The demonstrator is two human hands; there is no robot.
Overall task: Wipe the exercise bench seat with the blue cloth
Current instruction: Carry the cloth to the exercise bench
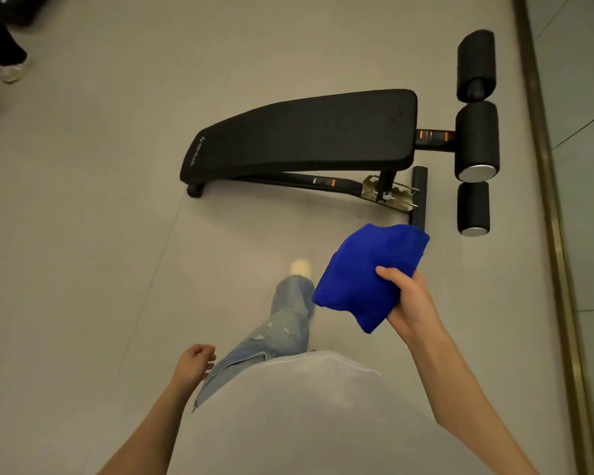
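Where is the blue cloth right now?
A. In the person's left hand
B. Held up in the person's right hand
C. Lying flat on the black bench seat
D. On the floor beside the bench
B: the right hand grips the blue cloth in the air, short of the bench seat; the left hand holds nothing.

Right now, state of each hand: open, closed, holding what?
Left hand: open, loosely curled, holding nothing.
Right hand: grips the blue cloth, clear of the bench seat.
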